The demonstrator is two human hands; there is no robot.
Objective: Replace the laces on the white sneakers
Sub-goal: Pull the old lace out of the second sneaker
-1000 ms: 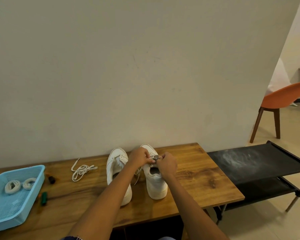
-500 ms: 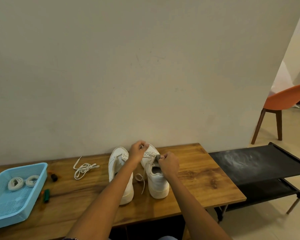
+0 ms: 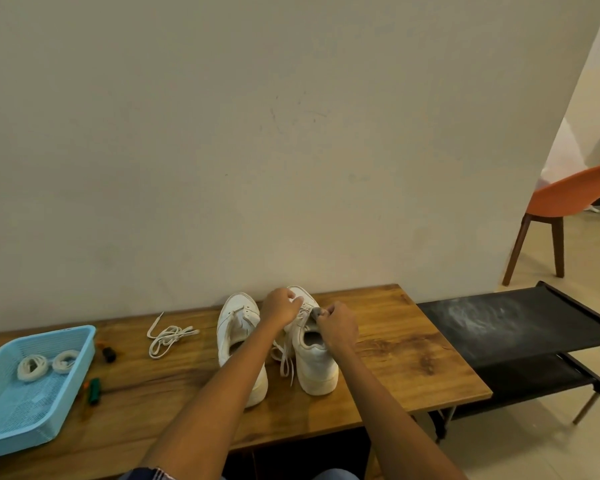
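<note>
Wooden table [image 3: 388, 358] against a plain wall. Two white sneakers stand side by side at mid-table, toes toward the wall, heels toward the person.

Right sneaker [image 3: 314, 355]: both hands work at its lacing. Left hand [image 3: 280, 309] sits over the forefoot, fingers curled, pinching at the lace [image 3: 284, 362] near the upper eyelets (exact contact point too small to resolve). Right hand [image 3: 338, 325] just beside it at the tongue, fingers curled, pinching the grey tongue tab. A loose length of the lace hangs down the sneaker's left side, between the two shoes.

Left sneaker [image 3: 238, 327]: unlaced, partly behind the left forearm.

Removed lace [image 3: 168, 336]: loose tangle on the table, left of the sneakers.

Blue basket [image 3: 84, 344] at far left, holding two coiled laces [image 3: 32, 367]. A small dark object [image 3: 109, 354] and a green one [image 3: 93, 389] lie just beside the basket.

Black rack [image 3: 520, 323] abuts the table's right end; orange chair [image 3: 568, 199] beyond
</note>
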